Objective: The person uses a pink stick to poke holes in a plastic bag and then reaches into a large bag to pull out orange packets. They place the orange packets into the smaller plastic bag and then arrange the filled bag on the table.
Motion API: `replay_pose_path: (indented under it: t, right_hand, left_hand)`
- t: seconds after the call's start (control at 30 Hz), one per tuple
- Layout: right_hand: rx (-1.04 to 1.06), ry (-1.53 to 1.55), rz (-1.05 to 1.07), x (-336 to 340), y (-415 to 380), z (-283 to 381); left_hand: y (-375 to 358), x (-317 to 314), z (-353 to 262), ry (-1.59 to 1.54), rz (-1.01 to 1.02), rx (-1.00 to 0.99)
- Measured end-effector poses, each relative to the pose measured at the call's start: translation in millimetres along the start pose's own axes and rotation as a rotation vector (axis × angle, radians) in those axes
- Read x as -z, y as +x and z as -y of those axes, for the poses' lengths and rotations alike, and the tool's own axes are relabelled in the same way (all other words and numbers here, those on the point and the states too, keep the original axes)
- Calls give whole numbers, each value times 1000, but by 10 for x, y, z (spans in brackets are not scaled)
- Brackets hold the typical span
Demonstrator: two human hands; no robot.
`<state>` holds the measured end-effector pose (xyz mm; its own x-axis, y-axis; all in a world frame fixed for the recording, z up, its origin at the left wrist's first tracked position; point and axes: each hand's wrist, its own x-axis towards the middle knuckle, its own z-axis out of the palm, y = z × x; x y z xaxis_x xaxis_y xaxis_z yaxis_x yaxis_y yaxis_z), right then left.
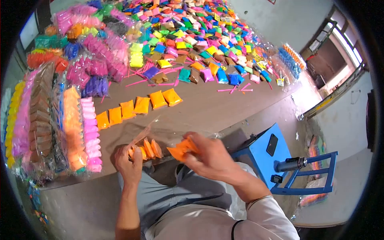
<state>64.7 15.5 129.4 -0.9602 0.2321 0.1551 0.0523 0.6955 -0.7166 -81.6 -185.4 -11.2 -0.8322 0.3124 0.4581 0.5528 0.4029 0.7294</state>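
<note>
My left hand (130, 162) is closed on a clear plastic bag (176, 127) at the table's near edge, with several orange packets (151, 148) standing side by side inside it. To the right of those, my right hand (206, 155) grips orange packets (183, 149) between thumb and fingers, close to the bag's open side. Beyond both hands, a slanting row of several loose orange packets (141, 105) lies flat on the brown table (192, 105). How many packets my right hand holds cannot be made out.
Filled bags of pink, brown and orange packets (75, 128) line the left side. A large heap of multicoloured packets (192, 36) covers the far table, with pink sticks (138, 83) beside it. At right, a blue chair (260, 150) bears a phone (272, 145) and a flask (292, 164).
</note>
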Motion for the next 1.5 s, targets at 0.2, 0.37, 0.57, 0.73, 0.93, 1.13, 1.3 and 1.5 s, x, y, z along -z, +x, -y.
replay_pose_path:
  t: [0.2,0.37,0.57,0.73,0.93,1.13,1.3,1.5]
  right_hand:
    - [14,-66,170,-586,372,-325]
    - [-8,40,402,-313,426,-332]
    - [69,-173,433,-505,493,-476]
    - [35,-87,324,-654,456,-582]
    - [250,-39,195,139,204,-51]
    - [379,-91,-210,716,880,-316]
    - [414,-339,114,-13,1730,-1410]
    - [481,-373,174,-286,1791,-1590]
  left_hand:
    - [16,58,-90,-14,34,60]
    - [27,51,-98,-28,-22,-24]
    - [34,62,-92,-36,19,10]
    - [10,54,-59,-17,10,12]
    - [51,52,-119,-1,17,22]
    - [-1,6,4,10,10,-5]
    - [53,66,-100,19,32,-40]
    - [23,44,-81,-21,-5,14]
